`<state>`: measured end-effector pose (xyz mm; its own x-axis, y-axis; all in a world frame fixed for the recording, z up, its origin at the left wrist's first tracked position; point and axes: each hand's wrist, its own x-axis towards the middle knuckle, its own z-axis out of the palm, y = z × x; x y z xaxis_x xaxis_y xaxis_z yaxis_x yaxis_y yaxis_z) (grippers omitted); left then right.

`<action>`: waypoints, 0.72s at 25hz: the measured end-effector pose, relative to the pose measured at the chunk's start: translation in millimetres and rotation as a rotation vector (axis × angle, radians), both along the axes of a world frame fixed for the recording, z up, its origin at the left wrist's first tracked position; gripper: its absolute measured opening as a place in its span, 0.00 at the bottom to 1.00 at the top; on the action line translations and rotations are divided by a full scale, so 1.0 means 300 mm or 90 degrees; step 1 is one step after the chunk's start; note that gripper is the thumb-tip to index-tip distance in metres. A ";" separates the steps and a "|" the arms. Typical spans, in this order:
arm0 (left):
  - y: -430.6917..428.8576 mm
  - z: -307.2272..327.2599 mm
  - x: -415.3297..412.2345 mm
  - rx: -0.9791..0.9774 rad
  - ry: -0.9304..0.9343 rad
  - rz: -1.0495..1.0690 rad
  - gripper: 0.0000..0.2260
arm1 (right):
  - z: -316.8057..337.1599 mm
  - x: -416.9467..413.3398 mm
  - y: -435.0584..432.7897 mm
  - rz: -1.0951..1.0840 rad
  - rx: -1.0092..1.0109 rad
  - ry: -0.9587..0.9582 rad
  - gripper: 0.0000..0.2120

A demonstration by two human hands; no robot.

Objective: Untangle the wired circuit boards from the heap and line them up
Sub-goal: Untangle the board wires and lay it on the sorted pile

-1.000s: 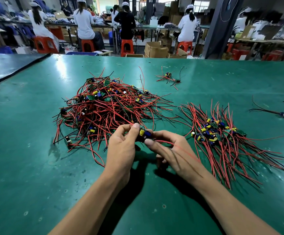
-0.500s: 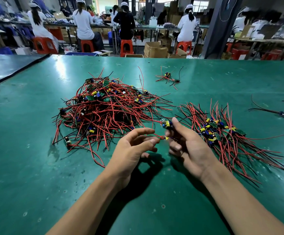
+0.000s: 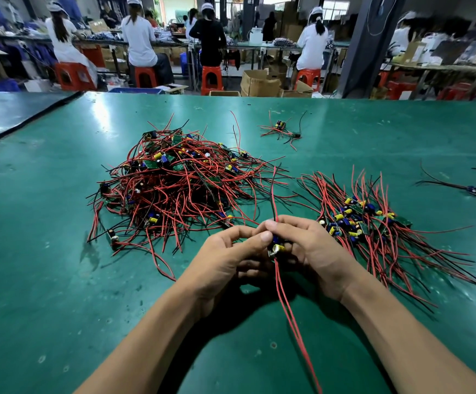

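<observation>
A tangled heap (image 3: 180, 183) of small circuit boards with red and black wires lies on the green table (image 3: 46, 280), left of centre. To the right lies a lined-up group of boards (image 3: 367, 220), wires fanned out. Between them, above the table, my left hand (image 3: 225, 257) and my right hand (image 3: 313, 248) together hold one wired circuit board (image 3: 278, 247). Its red wires hang down toward me, and a red and a black wire stick up past my fingers.
A small loose bunch of boards (image 3: 282, 130) lies at the back centre. A single wired board (image 3: 472, 189) lies at the right, with more wires at the right edge. A second dark table (image 3: 9, 112) adjoins at the far left. People sit at benches beyond.
The board has come free of the heap. Both hands have closed together round it, and its wires now run straight up and down, hanging toward me.
</observation>
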<state>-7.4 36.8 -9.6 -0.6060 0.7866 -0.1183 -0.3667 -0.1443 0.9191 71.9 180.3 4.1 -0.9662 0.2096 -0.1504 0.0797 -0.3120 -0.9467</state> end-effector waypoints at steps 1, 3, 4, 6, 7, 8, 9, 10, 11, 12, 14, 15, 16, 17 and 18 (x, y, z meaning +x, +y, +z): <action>-0.003 0.001 -0.001 -0.003 -0.002 -0.001 0.16 | 0.000 -0.001 -0.002 -0.009 0.002 0.004 0.13; -0.006 0.002 -0.005 -0.009 -0.007 -0.004 0.13 | 0.001 0.000 -0.005 -0.027 0.015 0.014 0.13; -0.006 0.001 -0.007 -0.016 -0.010 -0.001 0.09 | 0.000 0.000 -0.004 -0.034 0.025 0.019 0.12; -0.004 0.001 -0.008 -0.023 -0.013 0.005 0.02 | -0.003 0.000 -0.002 -0.045 0.056 0.028 0.08; -0.002 0.003 -0.006 -0.024 -0.014 0.006 0.03 | -0.005 0.000 -0.001 -0.047 0.081 0.031 0.07; -0.001 0.002 -0.004 -0.023 -0.015 0.003 0.03 | -0.007 0.000 0.000 -0.048 0.103 0.034 0.07; 0.000 0.004 0.000 -0.021 -0.015 -0.001 0.03 | -0.011 0.000 -0.001 -0.048 0.113 0.036 0.07; 0.001 0.003 0.003 -0.019 -0.012 -0.001 0.06 | -0.014 0.000 -0.002 -0.046 0.113 0.039 0.07; 0.001 0.001 0.005 -0.017 -0.009 0.000 0.09 | -0.016 0.000 -0.002 -0.041 0.107 0.042 0.07; 0.001 0.000 0.005 -0.018 -0.006 0.003 0.10 | -0.015 0.000 -0.002 -0.035 0.095 0.042 0.08; 0.001 -0.001 0.001 -0.019 0.004 0.007 0.10 | -0.013 0.001 0.005 -0.027 0.052 0.039 0.08; 0.002 0.000 -0.001 -0.024 0.006 0.007 0.08 | -0.012 0.001 0.009 -0.025 0.030 0.037 0.08; 0.006 0.002 -0.002 -0.030 0.003 0.010 0.05 | -0.011 0.002 0.011 -0.024 0.024 0.034 0.07; 0.010 0.006 0.000 -0.041 0.002 0.018 0.03 | -0.014 0.000 0.012 -0.026 0.035 0.030 0.07; 0.016 0.004 0.003 -0.057 0.014 0.030 0.02 | -0.018 -0.002 0.012 -0.028 0.053 0.029 0.07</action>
<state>-6.6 41.5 -8.3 -0.6457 0.7438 -0.1729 -0.3414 -0.0786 0.9366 71.1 183.8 -1.3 -0.9613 0.2613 -0.0875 0.0246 -0.2351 -0.9717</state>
